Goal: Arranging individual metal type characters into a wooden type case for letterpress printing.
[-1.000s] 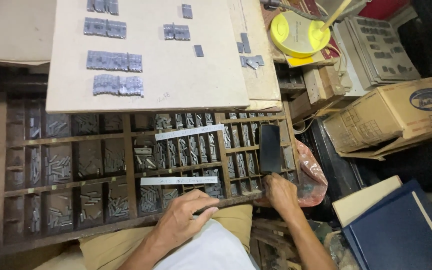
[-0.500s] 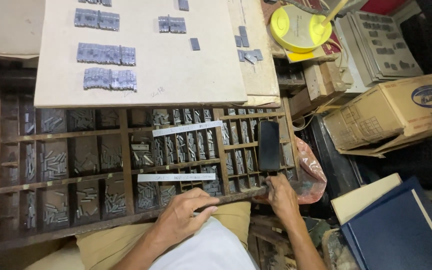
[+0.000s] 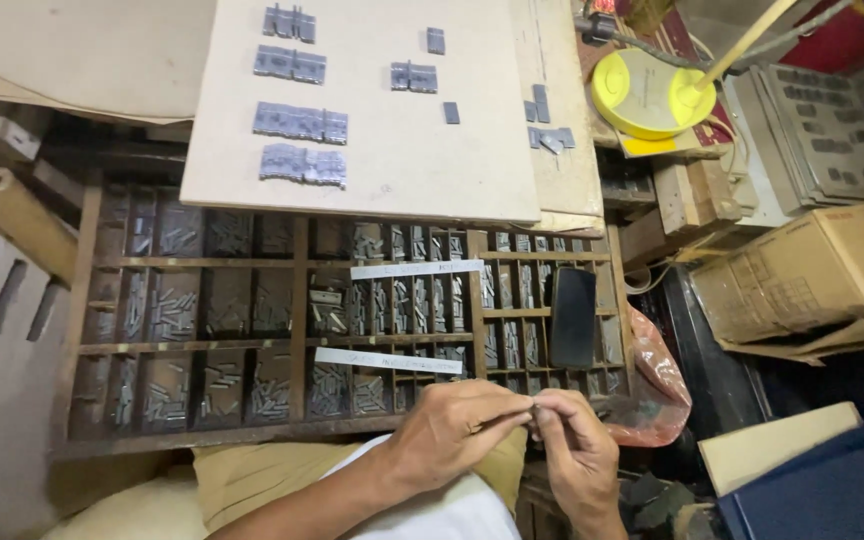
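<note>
Two large things fill the view: a pale board (image 3: 402,150) overlapping the far edge of a wooden compartment tray (image 3: 297,300). Below the tray's near rim, the left hand (image 3: 457,430) and right hand (image 3: 577,450) meet fingertip to fingertip, pinching a small dark metal piece (image 3: 533,406). Cartons crowd the right side.

both hands (image 3: 512,440) have lifted off the type case (image 3: 297,300) edge, fingertips now meeting.
</note>
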